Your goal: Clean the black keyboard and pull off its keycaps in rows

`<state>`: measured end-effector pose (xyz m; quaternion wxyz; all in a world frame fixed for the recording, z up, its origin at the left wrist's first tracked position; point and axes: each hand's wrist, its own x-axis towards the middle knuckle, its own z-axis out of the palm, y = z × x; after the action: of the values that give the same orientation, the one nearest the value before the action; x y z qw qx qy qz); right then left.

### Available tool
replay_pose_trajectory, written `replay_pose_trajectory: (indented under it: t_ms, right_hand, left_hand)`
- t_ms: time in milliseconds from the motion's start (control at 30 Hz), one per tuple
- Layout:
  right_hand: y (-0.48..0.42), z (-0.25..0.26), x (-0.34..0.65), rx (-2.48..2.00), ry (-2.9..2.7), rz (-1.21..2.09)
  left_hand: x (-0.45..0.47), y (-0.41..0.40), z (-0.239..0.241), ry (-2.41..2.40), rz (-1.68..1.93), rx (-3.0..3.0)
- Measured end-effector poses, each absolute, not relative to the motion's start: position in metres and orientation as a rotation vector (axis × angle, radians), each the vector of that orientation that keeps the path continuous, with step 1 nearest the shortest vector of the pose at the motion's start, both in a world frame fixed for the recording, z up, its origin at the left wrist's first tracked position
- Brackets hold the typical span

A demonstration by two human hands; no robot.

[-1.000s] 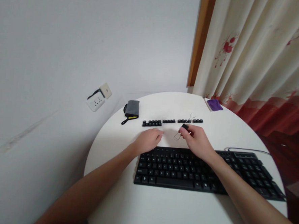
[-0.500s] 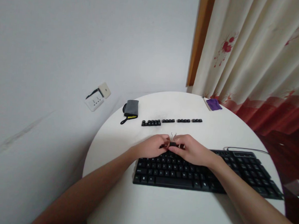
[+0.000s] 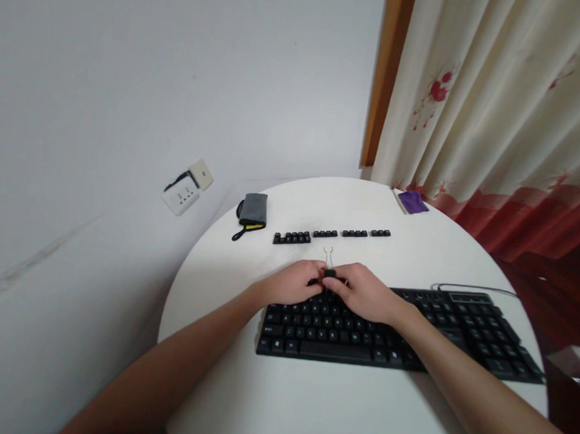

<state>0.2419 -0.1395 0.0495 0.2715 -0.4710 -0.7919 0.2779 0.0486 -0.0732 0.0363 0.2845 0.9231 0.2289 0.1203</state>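
Note:
A black keyboard [image 3: 335,352] lies across the table in front of me. Over its upper rows my two hands meet. Between them is a small black tool with two thin bent wires standing up, which looks like a wire keycap puller [image 3: 330,272]. My right hand [image 3: 364,293] pinches its black body between thumb and fingers. From the other side my left hand [image 3: 293,284] closes its fingertips against it. What lies under the fingertips is hidden. Beyond the hands, loose black keycaps [image 3: 298,238] stand in short rows.
At the table's back left lies a grey pouch [image 3: 255,208] with a black loop. A purple cloth [image 3: 413,202] sits near the back right edge. The keyboard cable [image 3: 477,288] runs off to the right. A wall with a socket [image 3: 180,195] borders the round white table [image 3: 347,410].
The hands have shifted slightly left, and the puller now shows higher between the fingers, its wires standing taller. The keycap rows and pouch stay put; the view has shifted slightly.

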Motion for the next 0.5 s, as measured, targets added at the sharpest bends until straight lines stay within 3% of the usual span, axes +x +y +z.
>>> replay_pose_trajectory:
  t_ms: [233,500]
  right_hand:
    - [-0.132,0.040,0.241,-1.274,-1.954,0.826]
    - [-0.126,0.039,0.245,-1.323,-1.648,0.631]
  left_hand:
    - [0.050,-0.073,0.036,0.567,0.357,2.484]
    - [0.052,-0.074,0.038,0.791,0.749,2.256]
